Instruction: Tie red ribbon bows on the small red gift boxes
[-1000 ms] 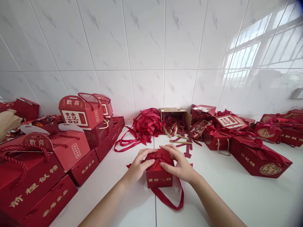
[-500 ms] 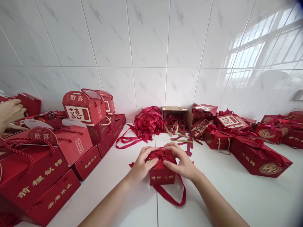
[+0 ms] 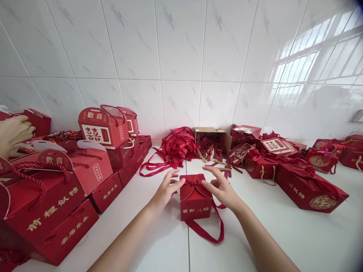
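A small red gift box (image 3: 195,209) with gold characters on its front stands upright before me. Its curved top flaps are folded over, and a red ribbon (image 3: 195,183) is tied across them. One long loop of ribbon lies on the table in front of the box. My left hand (image 3: 167,187) is at the left side of the top, fingers apart, thumb tip at the ribbon. On the other side, my right hand (image 3: 220,187) is likewise open, its thumb at the ribbon's right end. Whether the thumbs press on it, I cannot tell.
Stacked red boxes with rope handles (image 3: 98,126) fill the left. Behind lie a heap of red ribbons (image 3: 179,145) and a cardboard box (image 3: 227,141) spilling strips. Tied red boxes (image 3: 312,189) stand at right. Another person's hand (image 3: 17,134) is at far left.
Both my hands have drawn apart from the box's top, uncovering the flaps and tied ribbon. Their fingers have lifted and spread. The view has shifted slightly.
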A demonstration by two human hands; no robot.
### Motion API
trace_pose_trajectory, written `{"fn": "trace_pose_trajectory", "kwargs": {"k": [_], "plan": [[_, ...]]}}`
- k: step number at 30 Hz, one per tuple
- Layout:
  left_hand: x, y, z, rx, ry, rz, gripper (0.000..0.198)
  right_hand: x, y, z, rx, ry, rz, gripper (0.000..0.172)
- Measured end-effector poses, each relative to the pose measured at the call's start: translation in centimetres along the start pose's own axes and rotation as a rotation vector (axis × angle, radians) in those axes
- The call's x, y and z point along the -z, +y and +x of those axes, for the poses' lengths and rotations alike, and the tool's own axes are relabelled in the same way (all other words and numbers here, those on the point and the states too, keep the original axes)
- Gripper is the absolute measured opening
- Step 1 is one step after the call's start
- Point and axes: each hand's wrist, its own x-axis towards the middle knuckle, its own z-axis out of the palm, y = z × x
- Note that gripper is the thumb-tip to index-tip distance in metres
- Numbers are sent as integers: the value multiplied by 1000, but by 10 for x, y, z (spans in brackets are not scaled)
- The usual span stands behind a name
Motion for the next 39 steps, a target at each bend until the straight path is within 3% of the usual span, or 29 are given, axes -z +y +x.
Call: {"fn": "trace_pose_trajectory", "kwargs": {"k": [4, 8, 16, 20, 24, 27, 31, 39], "plan": [[14, 5, 2, 67, -47, 83, 30, 11, -5, -1, -141, -62, 61, 45], [14, 8, -1, 44, -175, 133, 28, 12, -4, -2, -186, -197, 154, 37], [2, 11, -6, 71, -183, 67, 29, 5, -5, -1, -171, -164, 240, 36], [5, 11, -5, 77, -204, 65, 28, 7, -4, -1, -290, -188, 330, 39], [8, 7, -3, 53, -233, 64, 30, 12, -3, 0, -403, -234, 218, 40], [9, 5, -1, 48, -259, 50, 33, 13, -3, 1, -384, -243, 188, 42], [7, 6, -2, 37, -269, -17, 33, 11, -3, 1, -296, -251, 394, 43], [1, 6, -5, -38, -172, -54, 31, 8, 7, 5, -314, -151, 520, 41]]}}
